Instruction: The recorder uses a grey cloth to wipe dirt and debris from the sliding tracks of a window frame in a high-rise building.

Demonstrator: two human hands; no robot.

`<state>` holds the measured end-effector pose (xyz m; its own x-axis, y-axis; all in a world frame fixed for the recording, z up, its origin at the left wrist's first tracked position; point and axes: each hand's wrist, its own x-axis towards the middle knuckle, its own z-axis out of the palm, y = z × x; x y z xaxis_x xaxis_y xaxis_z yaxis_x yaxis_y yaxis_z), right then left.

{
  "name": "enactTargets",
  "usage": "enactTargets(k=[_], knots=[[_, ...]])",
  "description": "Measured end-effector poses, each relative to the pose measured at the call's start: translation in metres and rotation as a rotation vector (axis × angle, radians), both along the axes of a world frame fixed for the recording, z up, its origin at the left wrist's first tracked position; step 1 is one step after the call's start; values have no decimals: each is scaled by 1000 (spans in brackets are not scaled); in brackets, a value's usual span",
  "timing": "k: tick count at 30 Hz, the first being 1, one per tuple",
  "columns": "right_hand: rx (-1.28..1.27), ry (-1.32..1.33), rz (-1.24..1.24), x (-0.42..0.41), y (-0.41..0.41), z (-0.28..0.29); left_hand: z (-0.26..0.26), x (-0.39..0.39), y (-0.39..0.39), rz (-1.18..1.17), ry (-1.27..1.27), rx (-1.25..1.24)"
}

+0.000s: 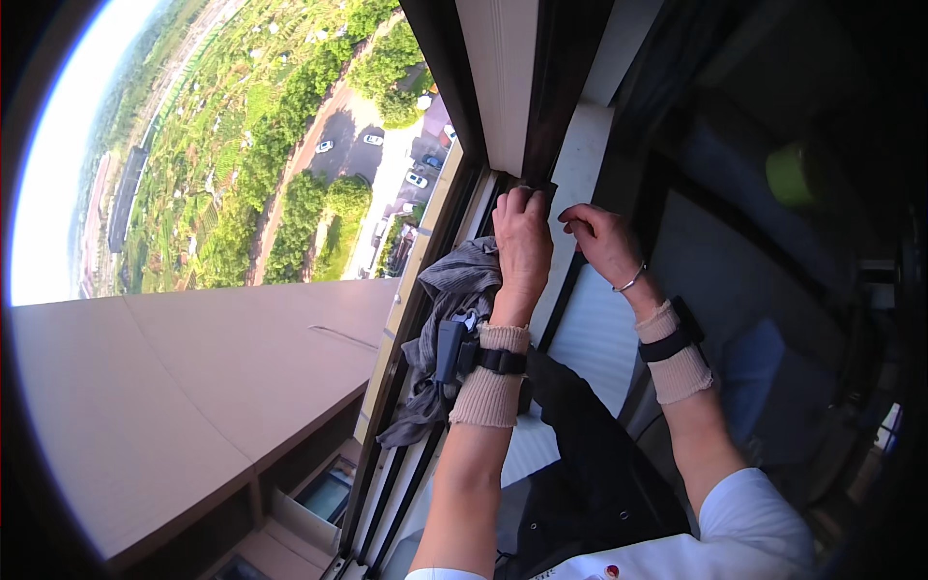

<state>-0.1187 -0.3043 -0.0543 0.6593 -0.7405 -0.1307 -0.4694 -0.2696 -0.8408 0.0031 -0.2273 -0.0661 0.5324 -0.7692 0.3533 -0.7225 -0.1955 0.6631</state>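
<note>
My left hand [523,235] is at the foot of the window's sash frame [500,87], fingers curled down against a small dark piece [547,191] at the corner; whether it grips that piece is hard to tell. My right hand [598,235] is just right of it, over the pale sill [580,167], fingers bent and apart, holding nothing visible. A crumpled grey cloth [457,283] lies over the window track [388,478], beside and partly beneath my left wrist. Both wrists wear knitted cuffs with black straps; the left one carries a grey device [450,351].
Beyond the open window, far below, are trees, a road and parked cars [416,179]. A pinkish outer wall [196,362] adjoins the frame. Black fabric [594,449] lies below my hands. A green object [790,174] stands in the dark room at right.
</note>
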Motion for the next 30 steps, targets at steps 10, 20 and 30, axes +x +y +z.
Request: enactTargets(k=[10, 20, 30], knots=[[-377, -208, 8, 19, 2, -21, 3, -4, 3, 18, -166, 330], [-470, 93, 153, 24, -19, -36, -8, -14, 16, 149, -111, 206], [-394, -97, -176, 33, 3, -45, -21, -11, -3, 188, 90, 90]])
